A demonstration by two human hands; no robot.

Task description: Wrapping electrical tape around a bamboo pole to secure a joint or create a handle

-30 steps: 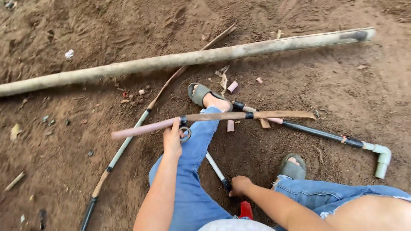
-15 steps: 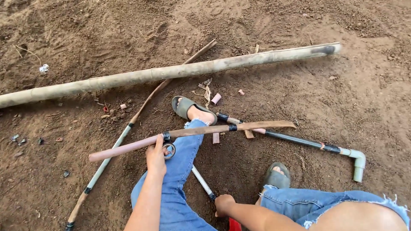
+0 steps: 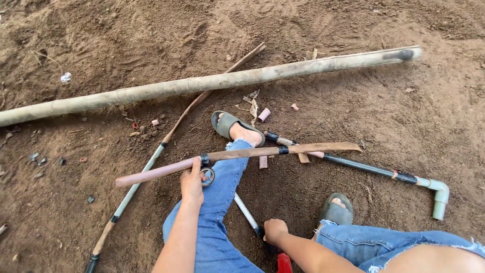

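The person sits on the bare dirt ground [image 3: 101, 212] with legs stretched out. The left hand [image 3: 192, 183] has its fingers wrapped over a long pinkish-brown stick [image 3: 237, 154] that rests across the left knee, its pale end pointing left and its darker, flatter end reaching right. Just under that hand a small metal ring clamp [image 3: 207, 174] hangs on the stick. The right hand [image 3: 275, 230] is closed around a thin white rod [image 3: 245, 211] near the lap, close to a red handle [image 3: 284, 263] at the bottom edge.

To my eye the work is holding the stick steady over the knee. It would go best with the left hand pressing down close to the clamp, the leg kept still beneath, and the long free ends kept from swinging into the dark pipe with a grey elbow fitting [image 3: 399, 177] lying to the right.

The big bamboo pole [image 3: 212, 81] lies far across the scene, and a thinner banded cane [image 3: 151, 164] runs diagonally at left; short cut pieces [image 3: 263, 114] are scattered near the sandalled foot [image 3: 233, 126].

Plenty is hard to read. The red handle is cut off by the frame, so I cannot tell what tool it belongs to. The white rod's near end vanishes under the right hand. Whether the clamp is tightened or loose does not show, and the bamboo's left end runs out of view.
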